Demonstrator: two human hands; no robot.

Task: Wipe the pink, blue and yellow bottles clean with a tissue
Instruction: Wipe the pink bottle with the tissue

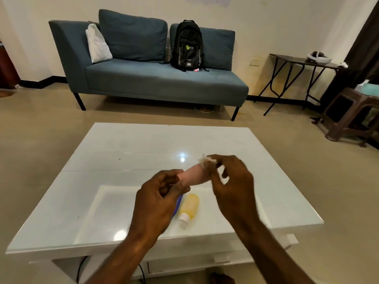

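Note:
My left hand grips the near end of the pink bottle, which is held on its side above the white table. My right hand is closed around a small crumpled white tissue pressed against the bottle's far end. The yellow bottle with a white cap lies on the table just below the hands. Beside it, the blue bottle is mostly hidden behind my left hand.
A blue sofa with a black backpack stands beyond the table. A dark folding side table and a brown stool are at the right. Tan floor surrounds the table.

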